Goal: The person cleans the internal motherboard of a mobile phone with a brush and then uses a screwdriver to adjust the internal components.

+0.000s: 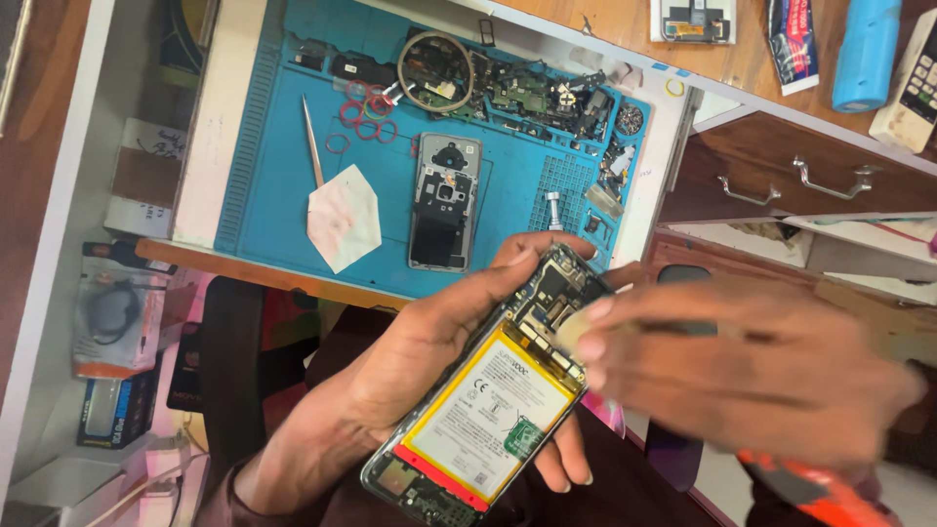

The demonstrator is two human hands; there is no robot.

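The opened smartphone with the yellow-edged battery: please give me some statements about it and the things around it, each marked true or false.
1. The left hand holds the opened smartphone with the yellow-edged battery. True.
2. The grey phone back cover lies on a red mat. False: it lies on the blue work mat.
3. The blurred right hand is over the phone's upper end. True.
4. The white hexagonal cloth piece lies on the battery. False: it lies on the mat.
5. Red rubber rings lie on the mat. True.

Left hand (420, 342) cradles opened phone (488, 400); blurred right hand (742, 376) over its top; blue mat (273, 195) behind.
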